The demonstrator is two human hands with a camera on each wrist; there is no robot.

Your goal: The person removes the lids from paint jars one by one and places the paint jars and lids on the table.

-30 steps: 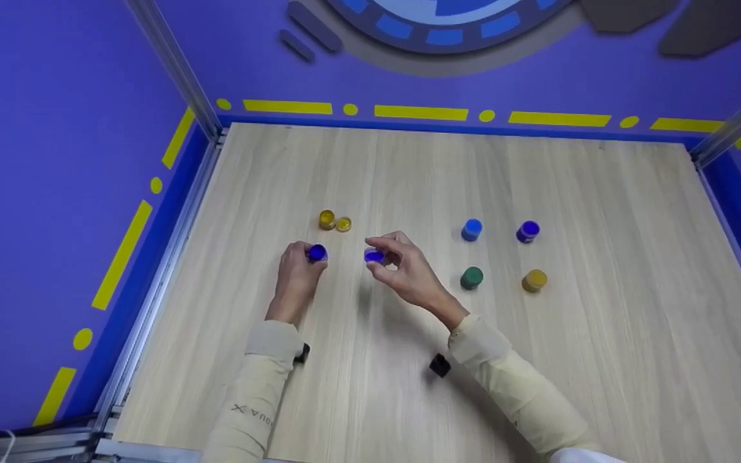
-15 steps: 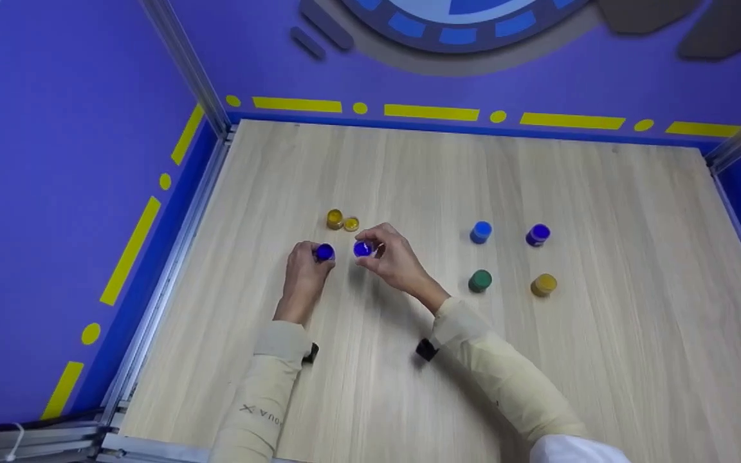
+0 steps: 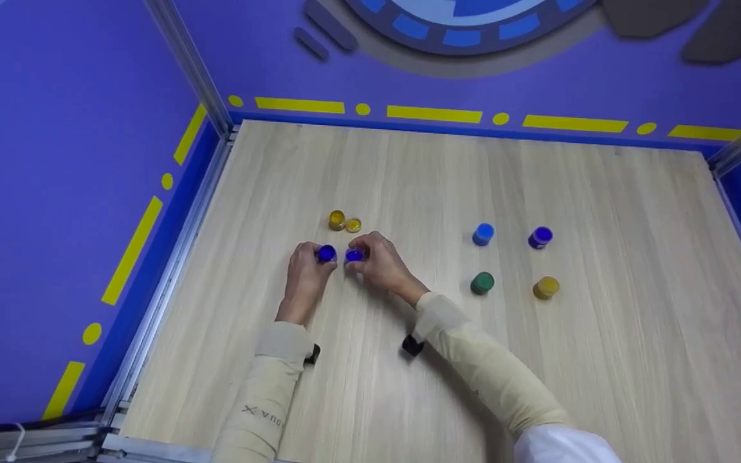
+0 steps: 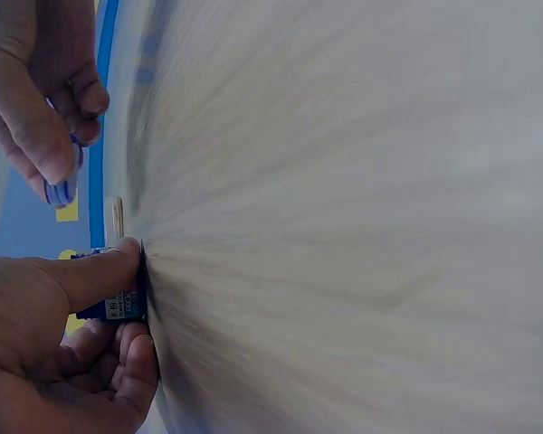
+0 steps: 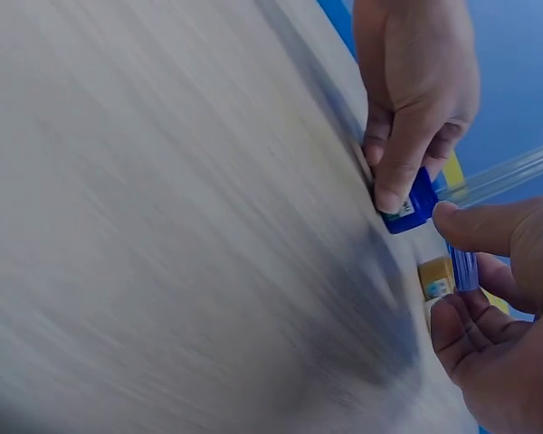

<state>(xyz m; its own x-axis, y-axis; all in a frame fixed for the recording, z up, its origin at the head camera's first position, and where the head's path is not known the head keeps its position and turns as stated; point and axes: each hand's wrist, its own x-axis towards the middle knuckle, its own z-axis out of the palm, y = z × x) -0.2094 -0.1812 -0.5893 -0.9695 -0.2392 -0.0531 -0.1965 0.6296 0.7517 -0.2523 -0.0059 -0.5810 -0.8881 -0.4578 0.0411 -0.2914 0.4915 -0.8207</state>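
With thumb and fingers my left hand [image 3: 306, 275] grips a small open jar of dark blue paint [image 3: 327, 253], upright on the table. Its printed label shows in the left wrist view, where the thumb lies across the jar [image 4: 122, 303]. Just to the right, my right hand [image 3: 381, 262] pinches a clear lid with blue paint inside [image 3: 354, 256]. In the left wrist view that lid [image 4: 61, 192] is raised off the table. Behind both hands stands an open yellow paint jar [image 3: 337, 220], and its lid [image 3: 353, 225] lies beside it.
To the right stand several closed paint jars: light blue [image 3: 483, 234], violet-blue [image 3: 540, 237], green [image 3: 482, 283] and yellow [image 3: 546, 287]. Blue panels [image 3: 74, 212] border the wooden table [image 3: 602, 373] at the left and back.
My right hand has moved left and slightly down with the lid, closer to the blue jar. The lid's tilt has changed. My left hand keeps its hold on the jar.
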